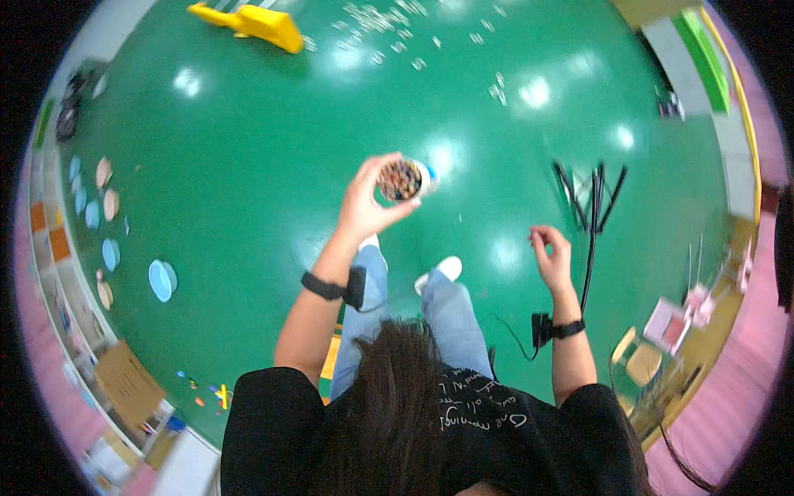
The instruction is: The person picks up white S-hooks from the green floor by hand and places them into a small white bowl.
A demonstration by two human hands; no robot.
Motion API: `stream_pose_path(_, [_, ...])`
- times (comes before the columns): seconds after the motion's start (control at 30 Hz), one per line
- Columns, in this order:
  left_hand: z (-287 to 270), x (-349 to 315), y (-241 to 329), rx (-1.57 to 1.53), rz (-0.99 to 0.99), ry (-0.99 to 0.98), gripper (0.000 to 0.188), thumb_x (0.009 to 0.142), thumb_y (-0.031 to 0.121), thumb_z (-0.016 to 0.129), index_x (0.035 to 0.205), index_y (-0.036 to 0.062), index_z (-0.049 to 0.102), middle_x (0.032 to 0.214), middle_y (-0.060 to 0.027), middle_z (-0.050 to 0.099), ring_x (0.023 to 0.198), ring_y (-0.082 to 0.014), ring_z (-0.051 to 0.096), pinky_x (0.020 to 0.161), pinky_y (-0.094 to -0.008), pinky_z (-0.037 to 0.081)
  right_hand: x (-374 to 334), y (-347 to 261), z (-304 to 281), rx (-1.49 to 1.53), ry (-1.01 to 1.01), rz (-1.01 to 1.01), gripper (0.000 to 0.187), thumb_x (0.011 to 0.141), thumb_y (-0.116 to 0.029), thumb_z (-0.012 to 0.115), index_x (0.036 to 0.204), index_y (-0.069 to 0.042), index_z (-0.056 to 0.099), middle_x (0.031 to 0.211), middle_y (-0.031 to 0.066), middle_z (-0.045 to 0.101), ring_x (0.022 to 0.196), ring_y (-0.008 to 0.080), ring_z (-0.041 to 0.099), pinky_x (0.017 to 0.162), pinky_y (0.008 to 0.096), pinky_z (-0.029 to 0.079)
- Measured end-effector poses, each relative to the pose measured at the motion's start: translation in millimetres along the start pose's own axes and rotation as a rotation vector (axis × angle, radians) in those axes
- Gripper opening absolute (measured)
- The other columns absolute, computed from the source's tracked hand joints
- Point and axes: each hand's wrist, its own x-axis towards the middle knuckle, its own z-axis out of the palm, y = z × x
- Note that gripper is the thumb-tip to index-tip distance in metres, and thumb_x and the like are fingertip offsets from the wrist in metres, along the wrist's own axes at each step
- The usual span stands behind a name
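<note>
My left hand is wrapped round a short round jar with a whitish and blue side. Its open mouth faces up at me, filled with small brown, reddish and dark bead-like pieces. Off to the right, in the air, my right hand has its fingers curled in toward the thumb. Whether anything small is pinched there is too blurred to tell. Both wrists wear a black strap with a small device.
Right of my right hand stands a black tripod-like stand. Many small pale pieces lie scattered far ahead on the green floor, beside a yellow plastic object. Blue basins line the left; pink toy furniture stands right.
</note>
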Motion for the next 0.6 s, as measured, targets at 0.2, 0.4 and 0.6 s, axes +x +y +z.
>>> stream_pose_path(0.2, [-140.1,-104.0,17.0,0.077,-0.120,0.326,0.067,0.064,0.025,0.085,0.122,0.0090,0.054,0.117,-0.0119,0.057,0.108,-0.0277,0.058,0.091,-0.0388,0.049,17.1,-195.5,58.1,0.048,-0.223,-0.390,0.012,0.082,-0.001,0.062,0.094,-0.004,0.065,0.079,0.0098,0.063,0.069,0.0229,0.061,0.060,0.0305,0.048])
stream_pose_path(0.4, [-222.0,-159.3,-25.1,-0.019,-0.247,0.702,0.063,0.069,0.020,0.083,0.122,0.0077,0.053,0.116,-0.0122,0.056,0.107,-0.0262,0.058,0.091,-0.0369,0.049,25.8,-320.5,110.4,0.061,-0.434,-0.568,0.012,0.082,-0.001,0.063,0.093,-0.004,0.066,0.083,0.0094,0.065,0.073,0.0219,0.063,0.062,0.0306,0.050])
stream_pose_path(0.6, [-321.7,-151.1,-79.0,0.107,-0.145,0.902,0.062,0.067,0.022,0.083,0.120,0.0053,0.054,0.115,-0.0134,0.058,0.106,-0.0279,0.058,0.093,-0.0373,0.047,49.4,-370.1,156.8,0.014,-0.458,-0.724,0.012,0.083,0.000,0.061,0.093,-0.003,0.066,0.079,0.0086,0.066,0.068,0.0213,0.061,0.059,0.0296,0.048])
